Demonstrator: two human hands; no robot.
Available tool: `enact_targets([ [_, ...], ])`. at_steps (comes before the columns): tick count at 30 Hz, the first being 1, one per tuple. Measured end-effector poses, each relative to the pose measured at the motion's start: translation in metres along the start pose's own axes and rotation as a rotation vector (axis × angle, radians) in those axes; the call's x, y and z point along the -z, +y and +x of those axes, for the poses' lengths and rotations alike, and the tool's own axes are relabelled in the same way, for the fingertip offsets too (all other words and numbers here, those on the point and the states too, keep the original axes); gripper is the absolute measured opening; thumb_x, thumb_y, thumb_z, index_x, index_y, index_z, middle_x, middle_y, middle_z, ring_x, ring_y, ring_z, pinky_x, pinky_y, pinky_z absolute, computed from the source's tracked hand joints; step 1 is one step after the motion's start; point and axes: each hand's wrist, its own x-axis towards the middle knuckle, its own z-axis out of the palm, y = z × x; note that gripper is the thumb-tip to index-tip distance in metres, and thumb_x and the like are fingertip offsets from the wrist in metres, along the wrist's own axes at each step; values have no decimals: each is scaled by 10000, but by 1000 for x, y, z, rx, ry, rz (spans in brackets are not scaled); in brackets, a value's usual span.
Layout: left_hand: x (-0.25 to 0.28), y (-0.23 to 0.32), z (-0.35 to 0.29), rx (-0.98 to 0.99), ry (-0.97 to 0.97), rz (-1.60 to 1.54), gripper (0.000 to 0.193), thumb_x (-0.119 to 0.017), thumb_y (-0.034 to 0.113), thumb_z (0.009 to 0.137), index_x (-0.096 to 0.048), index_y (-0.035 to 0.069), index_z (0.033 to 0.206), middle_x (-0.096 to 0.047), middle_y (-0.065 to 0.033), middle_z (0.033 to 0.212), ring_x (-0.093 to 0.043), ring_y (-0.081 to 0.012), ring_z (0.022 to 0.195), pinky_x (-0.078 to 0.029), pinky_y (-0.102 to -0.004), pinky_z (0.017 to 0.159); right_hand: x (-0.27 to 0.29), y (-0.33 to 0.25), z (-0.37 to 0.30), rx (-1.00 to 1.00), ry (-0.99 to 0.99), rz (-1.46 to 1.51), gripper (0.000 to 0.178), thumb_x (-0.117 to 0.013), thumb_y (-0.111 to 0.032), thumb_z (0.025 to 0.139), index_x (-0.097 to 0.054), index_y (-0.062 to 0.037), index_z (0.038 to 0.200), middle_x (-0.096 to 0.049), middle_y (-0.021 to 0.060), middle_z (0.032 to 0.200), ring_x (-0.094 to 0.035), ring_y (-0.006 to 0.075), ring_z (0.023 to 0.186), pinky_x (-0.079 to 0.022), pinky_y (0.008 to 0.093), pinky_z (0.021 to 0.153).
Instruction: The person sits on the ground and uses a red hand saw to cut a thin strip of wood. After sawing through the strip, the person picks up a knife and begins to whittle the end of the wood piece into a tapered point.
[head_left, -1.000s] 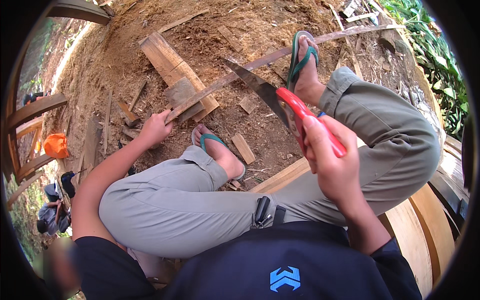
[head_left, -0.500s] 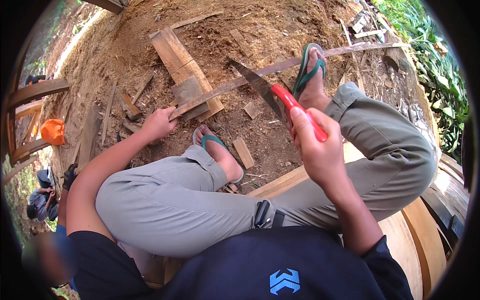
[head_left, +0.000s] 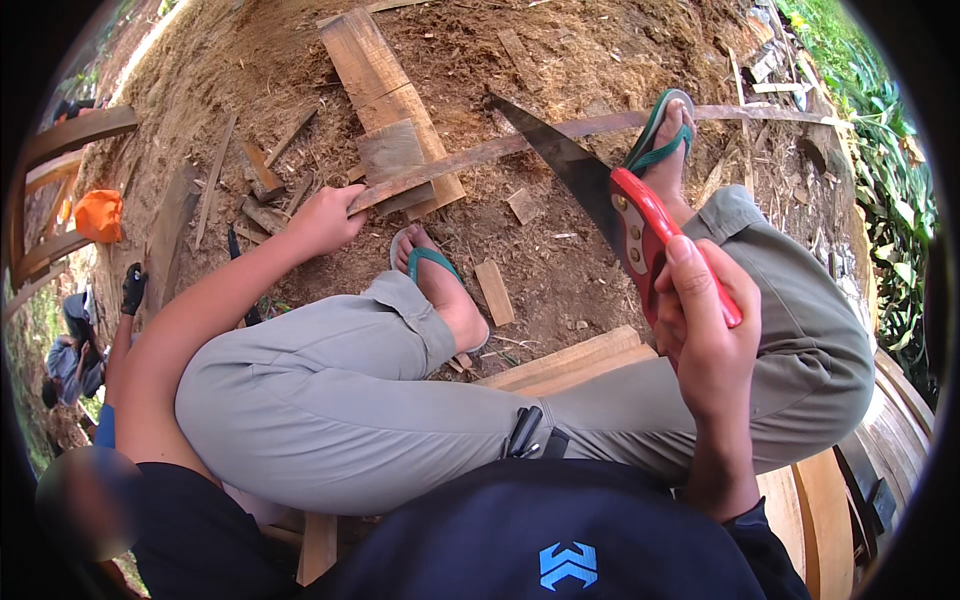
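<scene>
Handsaw (head_left: 590, 190), red-handled, sits clamped in the right hand (head_left: 705, 320), its blade meeting a long thin strip (head_left: 600, 127) lying across a plank (head_left: 385, 90). Left hand (head_left: 322, 220) fingers close on the strip's near end. Offcuts (head_left: 495, 292) and sandalled feet (head_left: 440, 285) crowd the dirt below.

You are outdoors in daylight, above bare brown earth (head_left: 560, 250) strewn with sawdust and wood offcuts. A wide plank (head_left: 385, 95) lies on the ground ahead. Green leafy plants (head_left: 890, 190) edge the right side. An orange bag (head_left: 98, 215) sits far left.
</scene>
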Motion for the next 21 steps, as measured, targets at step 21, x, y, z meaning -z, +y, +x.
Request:
enact_targets([
  [21, 10, -8, 11, 136, -178, -76, 288, -650, 211, 855, -666, 43, 1089, -680, -182, 804, -663, -294, 716, -502, -416, 676, 52, -25, -35, 700, 432, -352, 308, -570, -233, 993, -600, 72, 1022, -369, -40, 578, -302, 40, 449, -239, 217, 443],
])
